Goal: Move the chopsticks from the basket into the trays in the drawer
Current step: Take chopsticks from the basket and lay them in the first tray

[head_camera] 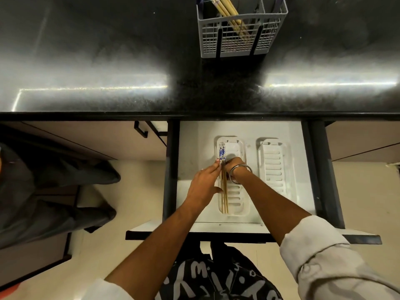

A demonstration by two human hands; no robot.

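Note:
A grey plastic basket (241, 43) stands on the black counter at the top and holds several plain wooden chopsticks (229, 11). Below it the white drawer (190, 148) is pulled out with two white slotted trays. Wooden chopsticks with blue-and-white patterned tops (224, 187) lie lengthwise along the left side of the left tray (239, 204). My left hand (203, 187) and my right hand (234, 165), which wears a metal bangle, meet over these chopsticks and pinch them from either side. The right tray (273, 167) holds nothing.
The black counter edge (194, 115) overhangs the drawer's back. A closed cabinet with a black handle (140, 128) sits to the left. Dark cloth (54, 191) lies on the floor at left. The drawer's front panel (238, 231) is near my body.

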